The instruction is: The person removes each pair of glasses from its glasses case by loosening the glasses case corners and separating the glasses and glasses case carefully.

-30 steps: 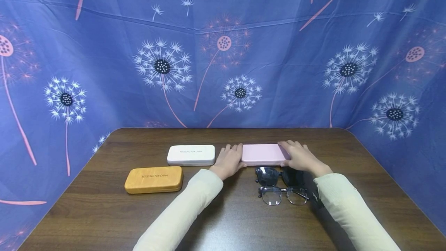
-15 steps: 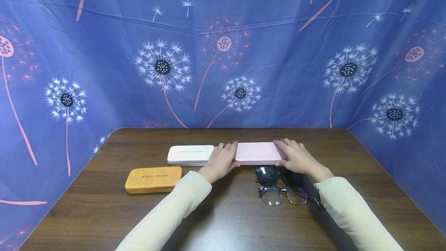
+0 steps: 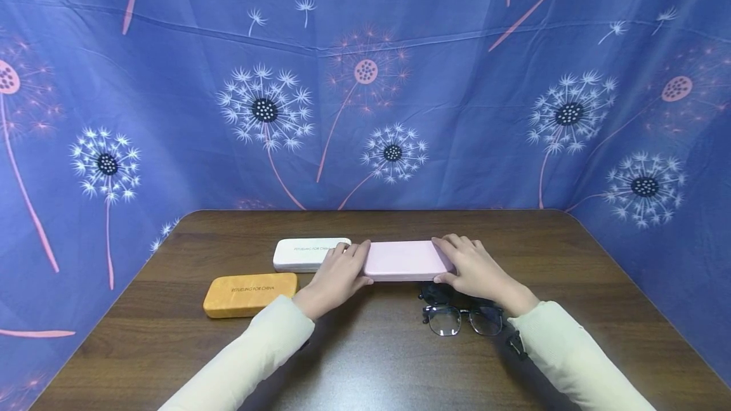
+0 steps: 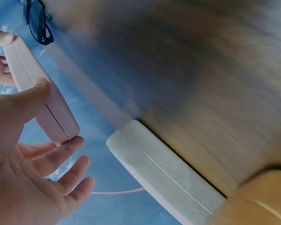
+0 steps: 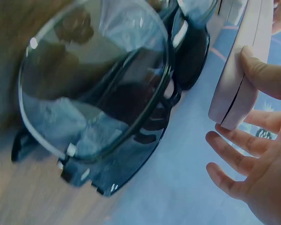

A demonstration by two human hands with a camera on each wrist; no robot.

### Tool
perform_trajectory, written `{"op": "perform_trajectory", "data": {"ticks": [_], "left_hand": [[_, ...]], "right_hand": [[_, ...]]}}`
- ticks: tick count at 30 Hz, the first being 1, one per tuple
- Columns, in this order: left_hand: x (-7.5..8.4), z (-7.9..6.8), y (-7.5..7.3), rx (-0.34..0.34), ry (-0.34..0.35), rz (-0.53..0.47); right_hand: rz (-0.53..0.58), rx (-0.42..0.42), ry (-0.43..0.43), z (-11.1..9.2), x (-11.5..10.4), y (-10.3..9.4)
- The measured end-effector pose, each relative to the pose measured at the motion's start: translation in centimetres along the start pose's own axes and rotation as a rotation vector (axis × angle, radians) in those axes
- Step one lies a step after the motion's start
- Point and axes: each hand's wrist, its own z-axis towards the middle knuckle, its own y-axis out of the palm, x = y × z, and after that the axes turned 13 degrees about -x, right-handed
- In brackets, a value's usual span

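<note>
A pink glasses case is held level between both hands, lid closed, and shows against the blue cloth in the wrist views. My left hand pinches its left end, thumb on the near side and fingers behind. The right hand grips the other end the same way; its other fingers are spread in the right wrist view. Just in front of the case lie black sunglasses, partly hidden by it. Nearer still are clear-lens glasses with dark brows. Behind the left hand sits a white glasses case.
An orange glasses case rests on the brown wooden table, left of the left forearm. A blue dandelion-print cloth hangs behind the table's far edge.
Both hands have carried the pink case to the left, up at first and then nearer to me. It now overlaps the sunglasses, and the left hand overlaps the white case.
</note>
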Motion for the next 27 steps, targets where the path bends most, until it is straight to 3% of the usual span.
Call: {"op": "perform_trajectory", "data": {"ticks": [17, 27], "left_hand": [[-1.5, -5.3, -0.2, 0.062, 0.048, 0.002], [-2.0, -7.4, 0.1, 0.044, 0.055, 0.004]], "right_hand": [[-0.011, 0.021, -0.093, -0.6, -4.4, 1.0], [0.017, -0.048, -0.107, -0.9, -5.9, 2.0]]}}
